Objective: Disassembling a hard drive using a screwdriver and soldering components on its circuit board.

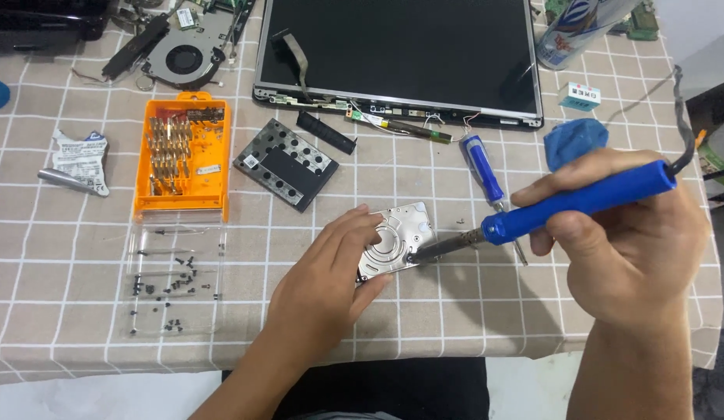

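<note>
Hard drive — half hidden under flat, open left hand — right hand grips soldering iron.

On the checked tablecloth we see an orange bit case at left, its clear lid nearer us holding loose black screws. A dark perforated drive caddy lies just right of the case. Far off sit a laptop screen panel and a cooling fan. A blue screwdriver and a blue cloth lie at right.
</note>
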